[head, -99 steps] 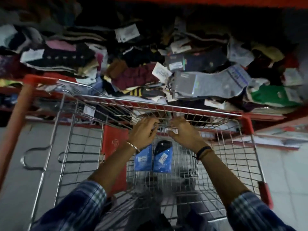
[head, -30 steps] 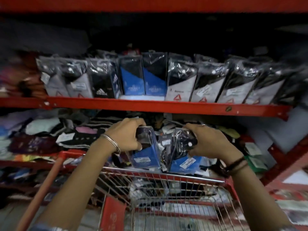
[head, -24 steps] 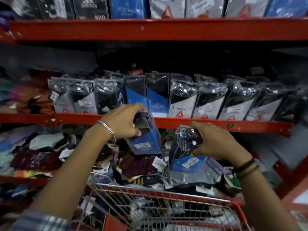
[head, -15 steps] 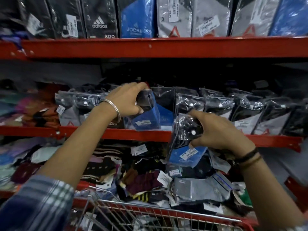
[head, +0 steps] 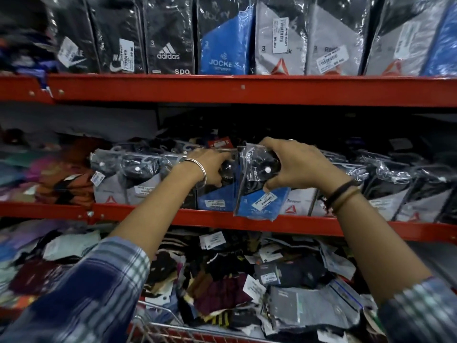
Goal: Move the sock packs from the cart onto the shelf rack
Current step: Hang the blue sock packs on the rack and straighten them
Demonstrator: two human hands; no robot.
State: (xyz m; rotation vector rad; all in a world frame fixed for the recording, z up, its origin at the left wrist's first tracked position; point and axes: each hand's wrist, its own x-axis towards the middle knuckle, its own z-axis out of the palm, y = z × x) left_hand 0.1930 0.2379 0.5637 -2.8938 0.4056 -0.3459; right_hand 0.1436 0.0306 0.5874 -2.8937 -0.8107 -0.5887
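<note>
The right hand (head: 300,167) pinches the top of a blue sock pack (head: 259,191), which hangs upright below the fingers (head: 272,147) with its lower edge just in front of the red shelf (head: 148,215). The left hand (head: 212,167) has its fingers curled on a second pack (head: 215,194) already in the row just behind, so the free pack goes straight back. The row is tight; the cart (head: 153,328) is below.

Shelves (head: 247,90) red. Packs (head: 259,194) black over blue (white tags). Sleeves (head: 99,293) blue-white plaid; loose socks (head: 217,293) mixed maroon, grey, black.
</note>
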